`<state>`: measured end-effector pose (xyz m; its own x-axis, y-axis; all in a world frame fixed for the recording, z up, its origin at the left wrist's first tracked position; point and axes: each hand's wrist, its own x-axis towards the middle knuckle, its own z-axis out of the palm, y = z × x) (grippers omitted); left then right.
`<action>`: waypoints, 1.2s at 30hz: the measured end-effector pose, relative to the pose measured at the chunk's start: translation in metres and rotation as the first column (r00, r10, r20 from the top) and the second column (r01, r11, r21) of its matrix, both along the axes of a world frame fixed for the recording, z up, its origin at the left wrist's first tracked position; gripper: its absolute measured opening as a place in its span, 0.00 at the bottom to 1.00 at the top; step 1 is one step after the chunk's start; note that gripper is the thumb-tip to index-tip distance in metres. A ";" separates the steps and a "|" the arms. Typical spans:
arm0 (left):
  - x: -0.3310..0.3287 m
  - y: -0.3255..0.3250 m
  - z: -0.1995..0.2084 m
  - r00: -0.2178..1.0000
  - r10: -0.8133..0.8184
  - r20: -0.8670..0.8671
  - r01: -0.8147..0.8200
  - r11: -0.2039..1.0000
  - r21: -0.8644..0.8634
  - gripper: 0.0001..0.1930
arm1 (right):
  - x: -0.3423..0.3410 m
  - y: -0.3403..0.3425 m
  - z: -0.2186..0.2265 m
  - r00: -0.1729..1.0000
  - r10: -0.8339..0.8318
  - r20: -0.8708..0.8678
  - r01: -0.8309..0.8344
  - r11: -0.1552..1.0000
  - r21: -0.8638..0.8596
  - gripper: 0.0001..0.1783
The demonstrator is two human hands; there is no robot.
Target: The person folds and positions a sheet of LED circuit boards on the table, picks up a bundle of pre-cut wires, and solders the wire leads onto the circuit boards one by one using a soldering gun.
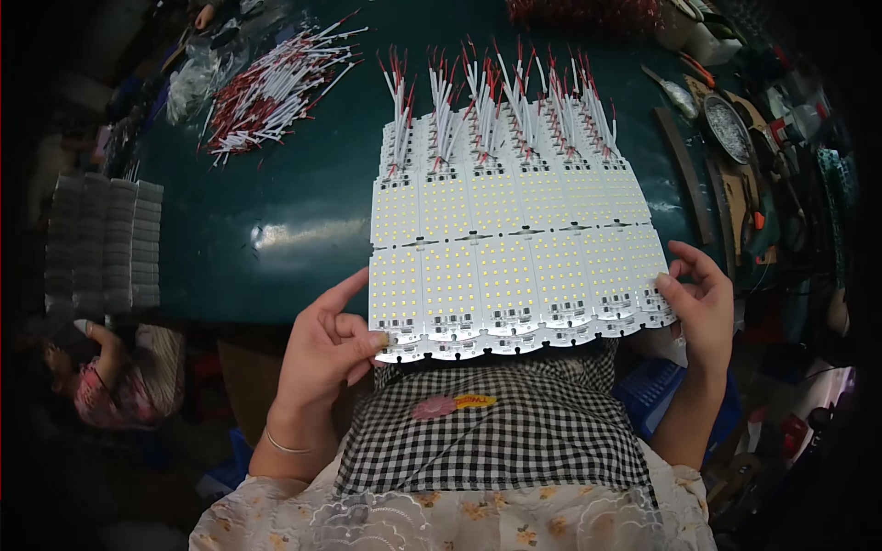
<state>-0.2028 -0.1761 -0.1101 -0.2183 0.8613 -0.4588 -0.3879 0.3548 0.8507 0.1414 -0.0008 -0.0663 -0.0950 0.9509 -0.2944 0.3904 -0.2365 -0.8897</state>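
Note:
A wide white LED circuit board panel (514,285), dotted with yellow LEDs, lies with its near edge over the table's front edge. My left hand (326,349) pinches its near left corner, thumb on top. At the near right corner my right hand (700,298) grips it with the thumb on the face and the fingers around the edge. Another scalloped board edge (551,338) shows just below the panel's near edge. Beyond the panel, more boards overlap in a staggered stack, with bunches of red and white wires (484,101) standing up from them.
Loose red and white wires (276,87) lie heaped on the green table (266,202) at the far left. On the right are a metal bowl (728,129), a dark bar (682,165) and some tools. Stacked boards (103,243) stand at the left, near another person (115,386).

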 end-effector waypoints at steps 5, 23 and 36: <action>-0.002 -0.004 -0.014 1.000 -0.011 0.011 0.010 0.990 0.144 0.38 | 0.018 0.011 -0.022 0.982 0.082 -0.170 -0.096 0.993 -0.074 0.17; -0.006 -0.006 -0.073 0.786 -0.170 -0.594 0.202 0.979 -0.012 0.38 | -0.003 0.000 -0.073 0.970 0.123 0.209 -0.177 0.947 0.267 0.14; 0.016 -0.015 -0.044 0.963 -0.077 -0.258 0.047 0.991 -0.123 0.38 | 0.002 0.012 -0.077 0.887 0.131 0.444 -0.287 0.908 0.306 0.13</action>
